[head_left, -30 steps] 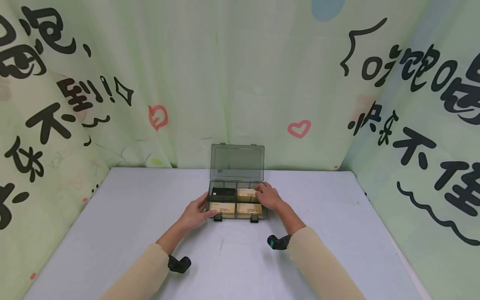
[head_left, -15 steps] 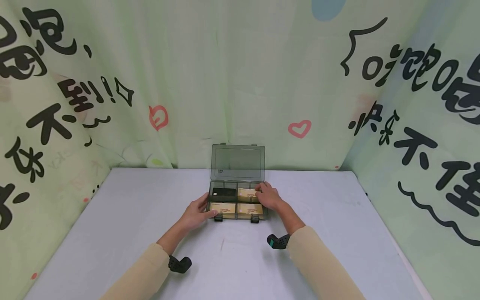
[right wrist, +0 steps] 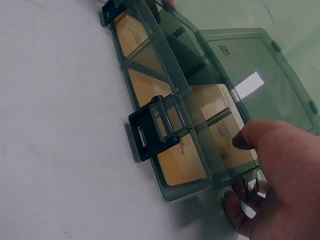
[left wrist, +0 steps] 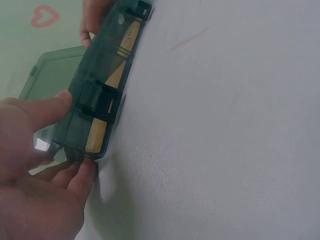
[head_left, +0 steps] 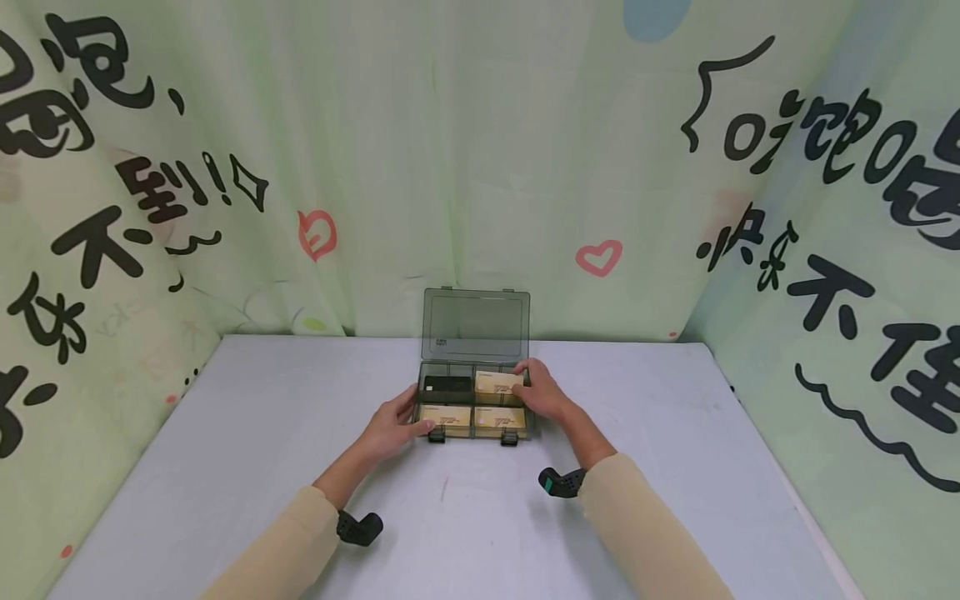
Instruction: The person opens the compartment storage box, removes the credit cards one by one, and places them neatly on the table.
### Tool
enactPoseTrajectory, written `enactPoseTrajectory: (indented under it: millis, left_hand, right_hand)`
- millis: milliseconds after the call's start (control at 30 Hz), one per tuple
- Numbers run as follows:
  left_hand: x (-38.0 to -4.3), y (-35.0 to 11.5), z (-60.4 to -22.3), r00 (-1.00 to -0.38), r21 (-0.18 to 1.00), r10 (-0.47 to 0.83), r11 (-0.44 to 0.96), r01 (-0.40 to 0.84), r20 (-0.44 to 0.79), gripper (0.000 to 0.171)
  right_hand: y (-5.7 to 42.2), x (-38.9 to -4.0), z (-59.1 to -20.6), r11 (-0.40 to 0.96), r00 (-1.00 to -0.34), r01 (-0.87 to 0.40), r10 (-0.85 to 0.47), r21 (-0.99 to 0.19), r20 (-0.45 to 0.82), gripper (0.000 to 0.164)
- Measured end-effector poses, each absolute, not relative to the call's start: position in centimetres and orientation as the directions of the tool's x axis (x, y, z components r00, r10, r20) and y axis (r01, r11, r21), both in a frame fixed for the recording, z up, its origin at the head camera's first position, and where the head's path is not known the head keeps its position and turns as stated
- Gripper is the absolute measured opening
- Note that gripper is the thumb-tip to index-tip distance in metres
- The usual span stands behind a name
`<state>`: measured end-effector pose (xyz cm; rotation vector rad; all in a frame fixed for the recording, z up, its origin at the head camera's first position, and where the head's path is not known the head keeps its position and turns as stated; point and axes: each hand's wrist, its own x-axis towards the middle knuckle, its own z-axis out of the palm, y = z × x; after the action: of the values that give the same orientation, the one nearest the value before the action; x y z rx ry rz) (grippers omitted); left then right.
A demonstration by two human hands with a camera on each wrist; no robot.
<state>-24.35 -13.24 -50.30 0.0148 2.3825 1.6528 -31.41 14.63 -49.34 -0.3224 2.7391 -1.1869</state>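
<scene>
A smoky see-through storage box [head_left: 472, 422] stands on the table, its lid [head_left: 476, 323] raised at the back. Tan card-like packs lie in three compartments: back right [head_left: 495, 382], front left [head_left: 445, 414] and front right [head_left: 499, 417]. The back left one holds a flat black item [head_left: 447, 384]. My left hand [head_left: 393, 425] grips the box's left end, thumb near the front latch. With my right hand [head_left: 545, 394] I hold its right end; in the right wrist view the thumb [right wrist: 260, 135] reaches over the rim by the tan pack while the fingers curl outside.
Two dark latches, left [head_left: 437, 436] and right [head_left: 509, 438], hang at the box's front. The white table [head_left: 465, 533] spreads around it. Behind and at both sides hangs a pale green printed curtain [head_left: 480, 167].
My right hand has shifted slightly to the right and its fingers have drawn off the back right pack, which shows more now. The left hand and the box stay put.
</scene>
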Motion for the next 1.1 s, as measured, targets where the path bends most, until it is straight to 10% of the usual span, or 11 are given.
enactPoseTrajectory:
  millis: [1100]
  left_hand:
    - [-24.37, -13.14, -50.26, -0.973, 0.928, 0.144, 0.353, -0.122, -0.183, 0.08]
  right_hand:
    - [15.29, -31.47, -49.06, 0.606, -0.976, -0.01, -0.178, -0.795, -0.123, 0.022]
